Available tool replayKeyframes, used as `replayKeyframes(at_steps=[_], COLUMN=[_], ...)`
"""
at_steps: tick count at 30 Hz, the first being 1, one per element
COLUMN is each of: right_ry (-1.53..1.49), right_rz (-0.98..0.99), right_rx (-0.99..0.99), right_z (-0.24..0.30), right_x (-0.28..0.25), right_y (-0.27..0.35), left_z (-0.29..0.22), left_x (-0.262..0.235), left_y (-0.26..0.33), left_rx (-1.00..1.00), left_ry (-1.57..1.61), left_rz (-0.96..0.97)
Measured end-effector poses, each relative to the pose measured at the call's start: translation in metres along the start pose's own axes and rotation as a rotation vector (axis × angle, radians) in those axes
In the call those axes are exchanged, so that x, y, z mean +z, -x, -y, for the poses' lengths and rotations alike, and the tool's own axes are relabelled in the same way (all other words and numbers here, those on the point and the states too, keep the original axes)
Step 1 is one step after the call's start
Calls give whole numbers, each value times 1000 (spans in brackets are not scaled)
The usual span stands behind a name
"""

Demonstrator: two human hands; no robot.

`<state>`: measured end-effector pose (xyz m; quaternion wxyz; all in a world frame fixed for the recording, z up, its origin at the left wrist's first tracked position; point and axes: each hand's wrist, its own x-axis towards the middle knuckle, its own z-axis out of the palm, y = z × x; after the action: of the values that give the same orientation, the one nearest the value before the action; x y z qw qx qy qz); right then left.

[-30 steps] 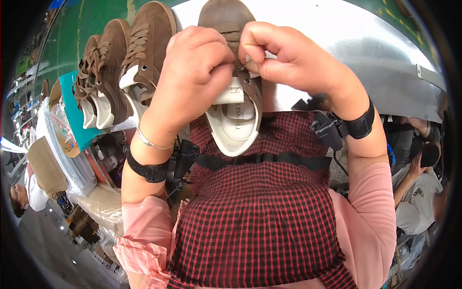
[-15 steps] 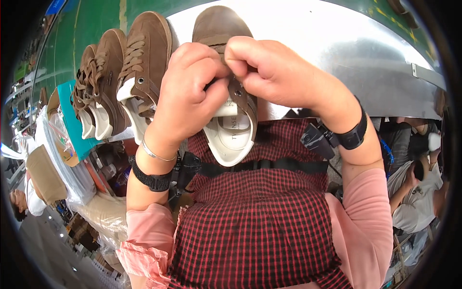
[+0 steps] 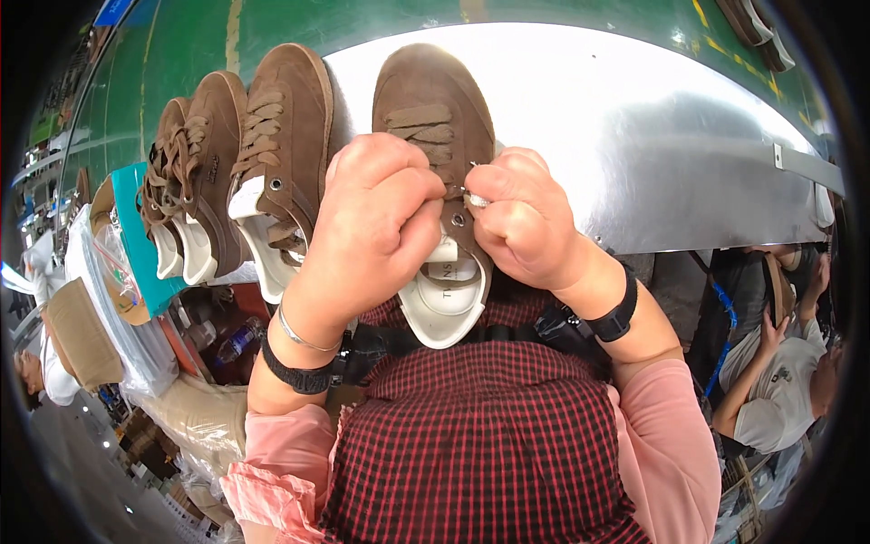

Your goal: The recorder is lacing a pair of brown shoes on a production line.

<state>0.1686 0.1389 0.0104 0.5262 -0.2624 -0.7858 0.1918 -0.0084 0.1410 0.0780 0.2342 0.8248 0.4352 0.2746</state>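
A brown sneaker (image 3: 426, 86) with a white lining lies in front of me, toe pointing away, flat brown laces (image 3: 426, 131) crossing its upper front. My left hand (image 3: 381, 204) is closed in a pinch at the left side of the lacing, its fingertips against the tongue area. On the other side, beside an eyelet, my right hand (image 3: 526, 213) is closed, with a small whitish glittering bit at its fingers. What either hand pinches is hidden by the fingers. The shoe's heel and printed insole (image 3: 449, 295) show below my hands.
To the left stand several more brown sneakers (image 3: 290, 118), laced, beside a teal box (image 3: 131, 208). The shoe rests on a shiny metal table (image 3: 625, 118), with a metal bar (image 3: 807, 168) at its right. At right a co-worker (image 3: 779, 390) holds a brown shoe. Green floor lies beyond.
My hands were close together over the lacing and have moved apart, and lower in the picture. The shoe appears lower too, with more of its lacing showing.
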Motion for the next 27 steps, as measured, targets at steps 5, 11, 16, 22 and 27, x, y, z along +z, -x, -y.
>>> replayKeyframes(at_steps=[5,11,16,22,27], right_ry=[8,17,-57,-65,-164], right_rz=[29,47,50,-2,-9], right_rx=[-23,14,87,157,320], right_z=[2,2,1,6,11], right_x=[-2,-4,-6,-5,-11], right_y=[-4,-4,-2,1,-3], left_z=[-1,-2,-1,-2,-4], left_x=[-3,-1,3,4,2], left_y=[4,7,9,10,10], left_rx=[-11,-27,-10,-14,-25], left_ry=[-7,-2,-7,1,-18], left_rz=[5,28,-5,-9,-17])
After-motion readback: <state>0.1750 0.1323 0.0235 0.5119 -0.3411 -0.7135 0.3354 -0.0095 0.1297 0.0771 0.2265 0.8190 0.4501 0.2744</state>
